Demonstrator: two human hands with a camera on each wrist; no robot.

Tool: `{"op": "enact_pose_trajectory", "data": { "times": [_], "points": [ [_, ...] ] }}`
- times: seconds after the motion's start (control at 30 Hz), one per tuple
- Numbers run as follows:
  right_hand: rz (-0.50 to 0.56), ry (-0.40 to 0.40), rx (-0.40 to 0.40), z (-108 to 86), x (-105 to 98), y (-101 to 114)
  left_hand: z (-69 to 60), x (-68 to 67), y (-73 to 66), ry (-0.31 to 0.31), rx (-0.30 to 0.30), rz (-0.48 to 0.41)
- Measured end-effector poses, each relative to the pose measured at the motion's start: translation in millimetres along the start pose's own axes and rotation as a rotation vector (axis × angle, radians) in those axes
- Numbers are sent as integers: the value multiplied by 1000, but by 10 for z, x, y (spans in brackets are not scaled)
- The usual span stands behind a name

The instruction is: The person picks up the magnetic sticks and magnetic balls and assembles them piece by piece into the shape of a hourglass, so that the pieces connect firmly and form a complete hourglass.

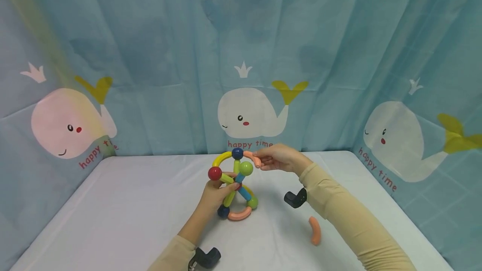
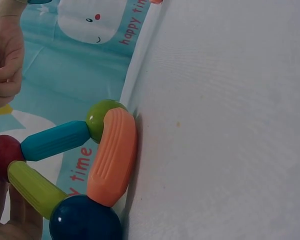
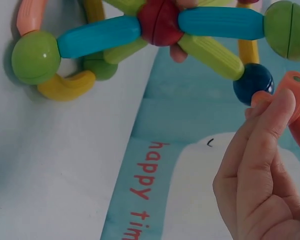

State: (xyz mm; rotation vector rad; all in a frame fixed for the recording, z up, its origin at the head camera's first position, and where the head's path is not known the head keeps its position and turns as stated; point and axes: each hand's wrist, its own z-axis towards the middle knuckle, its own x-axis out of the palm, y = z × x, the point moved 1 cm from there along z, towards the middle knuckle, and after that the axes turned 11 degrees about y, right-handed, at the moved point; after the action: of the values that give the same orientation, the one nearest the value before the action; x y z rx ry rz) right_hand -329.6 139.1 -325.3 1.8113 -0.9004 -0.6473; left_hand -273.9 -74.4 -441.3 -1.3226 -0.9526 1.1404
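A ball-and-stick magnetic construction (image 3: pixel 160 22) with coloured balls and straight and curved sticks stands upright on the white table. My left hand (image 1: pixel 215 195) grips it around the middle, near the red centre ball. With thumb and fingers, my right hand (image 1: pixel 280 158) pinches an orange curved stick (image 1: pixel 257 162) at the top. That stick's other end meets a dark blue ball (image 1: pixel 237 153); whether it touches is partly hidden by fingers. A light green ball (image 1: pixel 246 168) and a red ball (image 1: pixel 214 173) end two straight sticks. Another orange curved stick (image 2: pixel 112 155) joins two balls at the base.
A loose orange curved stick (image 1: pixel 315 231) lies on the table (image 1: pixel 132 208), near the right forearm. Black camera mounts (image 1: pixel 295 198) are on both wrists. Behind and at both sides hangs a blue curtain (image 1: pixel 158 95) printed with whales.
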Motion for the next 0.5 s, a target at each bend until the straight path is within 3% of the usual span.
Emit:
{"op": "enact_pose_trajectory", "data": {
  "times": [0.5],
  "points": [
    [76, -12, -25, 29, 86, -36, 27, 8, -31, 22, -11, -7]
  ]
}}
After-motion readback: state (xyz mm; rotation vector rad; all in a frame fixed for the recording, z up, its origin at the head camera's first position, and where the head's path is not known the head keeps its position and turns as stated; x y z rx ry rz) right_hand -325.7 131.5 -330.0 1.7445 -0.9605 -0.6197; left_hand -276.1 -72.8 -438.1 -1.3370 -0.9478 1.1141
